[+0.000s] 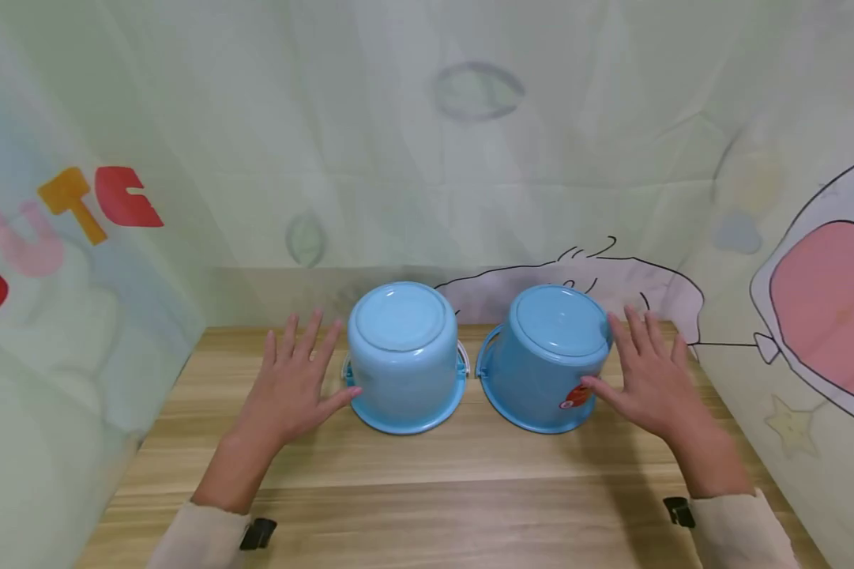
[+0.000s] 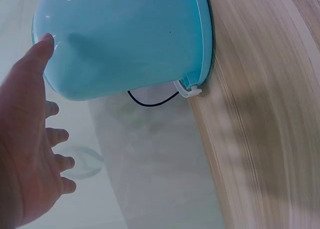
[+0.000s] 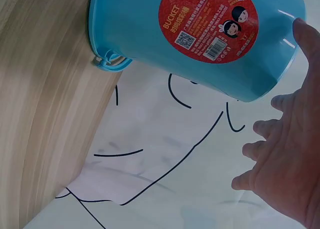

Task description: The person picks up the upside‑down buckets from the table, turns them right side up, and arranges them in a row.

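Two light blue plastic buckets stand upside down side by side on the wooden table. My left hand [image 1: 291, 387] is spread beside the left bucket [image 1: 401, 371], its thumb near the bucket's wall; whether it touches I cannot tell. On the other side, my right hand [image 1: 650, 375] has straight, spread fingers close to the right bucket [image 1: 551, 363]. In the right wrist view that bucket carries a round red label [image 3: 208, 24] with lettering. A white handle end [image 2: 189, 90] shows at the left bucket's rim in the left wrist view. Neither hand grips anything.
The light wood table [image 1: 427, 514] runs back to a pale printed cloth [image 1: 370, 142], which hangs behind and along both sides. Coloured letters [image 1: 74, 201] are printed at left, a pink balloon shape [image 1: 832, 300] at right.
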Tool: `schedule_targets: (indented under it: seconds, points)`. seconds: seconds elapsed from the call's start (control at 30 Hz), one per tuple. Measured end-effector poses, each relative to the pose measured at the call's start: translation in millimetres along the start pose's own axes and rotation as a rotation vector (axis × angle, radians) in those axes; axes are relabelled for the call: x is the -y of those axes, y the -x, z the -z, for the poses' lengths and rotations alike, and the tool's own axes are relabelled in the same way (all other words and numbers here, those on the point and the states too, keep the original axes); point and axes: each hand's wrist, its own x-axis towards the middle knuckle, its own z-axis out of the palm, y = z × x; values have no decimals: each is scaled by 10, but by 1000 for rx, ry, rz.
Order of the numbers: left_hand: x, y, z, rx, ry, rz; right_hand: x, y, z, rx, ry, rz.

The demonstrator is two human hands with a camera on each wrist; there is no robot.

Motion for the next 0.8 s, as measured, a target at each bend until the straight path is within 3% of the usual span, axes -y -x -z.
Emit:
schedule_targets:
  seconds: [0.8]
  points:
    - [26,130,-56,-76,-20,-143,315,-143,49,-13,-8,189]
